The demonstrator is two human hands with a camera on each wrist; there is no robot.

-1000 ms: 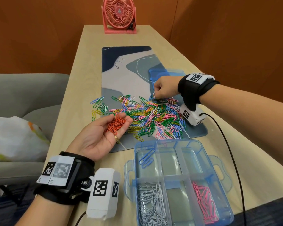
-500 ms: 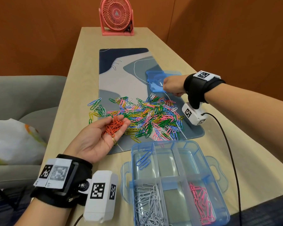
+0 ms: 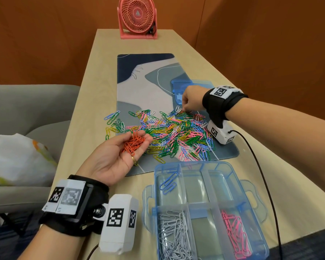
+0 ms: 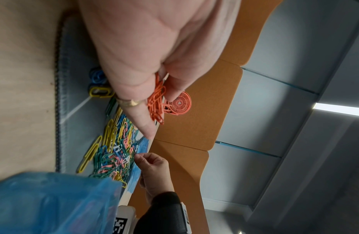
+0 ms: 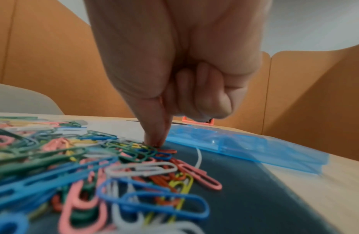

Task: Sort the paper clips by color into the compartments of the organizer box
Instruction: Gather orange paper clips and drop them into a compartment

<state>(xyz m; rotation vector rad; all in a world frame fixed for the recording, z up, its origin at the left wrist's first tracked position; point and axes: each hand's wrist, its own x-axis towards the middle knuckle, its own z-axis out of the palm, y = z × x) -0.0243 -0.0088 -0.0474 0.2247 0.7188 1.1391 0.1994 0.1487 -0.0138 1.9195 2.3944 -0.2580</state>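
Palm up, the left hand [image 3: 118, 156] lay flat and relaxed just beyond the organizer box [image 3: 255, 186], cradling a small bunch of orange clips [image 3: 133, 142] on its fingers rather than gripping them. Farther from the box, at the far edge of the mixed pile [image 3: 169, 134], the right hand [image 3: 191, 99] had its thumb and forefinger drawn together and pressed down onto the clips, the other fingers curled into the palm. In the right wrist view the tips met on what looked like an orange clip, though whether it was truly caught between them I cannot tell.

Sorting seemed well short of done. In the box, the nearest left compartment held a heap of white clips [image 3: 172, 235], the nearest right one a heap of pink clips [image 3: 235, 235], and the far left one just a few blue clips [image 3: 168, 182]; the remaining compartments looked bare. The orange bunch had not yet gone into any compartment. Most of the work was still in the pile, where green, yellow, blue, pink and white clips lay tangled on the mat [image 3: 148, 87] beyond the box. The box's blue lid [image 3: 182, 87] lay past the pile, and a pink fan [image 3: 137, 17] stood farthest from the box.
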